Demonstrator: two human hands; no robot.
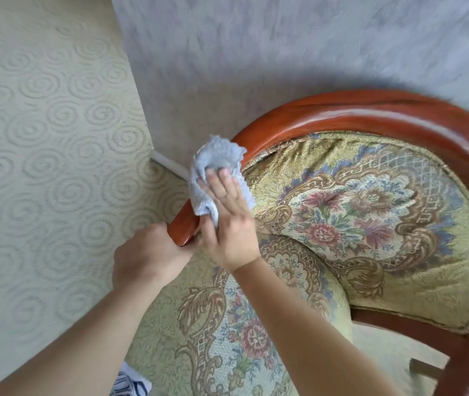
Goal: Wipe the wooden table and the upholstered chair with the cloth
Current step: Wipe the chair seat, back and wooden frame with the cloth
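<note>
We're on the chair now, and the action is on the left arm of the frame. The right hand lies flat, fingers straight, pressing the pale blue cloth against the curved wooden rail where it sweeps down toward the armrest end. The cloth is bunched and draped over the top of the rail, touching wood on one side and brushing the edge of the floral backrest on the other. The left hand steadies things, wrapped around the lower tip of that rail just below the cloth; its fingers curl out of sight behind the wood.

So the step in hand looks like the chair half of the job, wooden trim first. The next move, I'd judge, calls for sliding the cloth along the curve with even pressure, then shifting onto the tapestry of the backrest and the seat cushion, where the woven surface will likely drag more on the fibres.

What we can't see: the wooden table is nowhere in view, so its state is unknown. The right side of the chair is cut off at the picture's edge, the legs are hidden, and the far rail is blurred. A striped scrap at the bottom edge is too cropped to identify.
</note>
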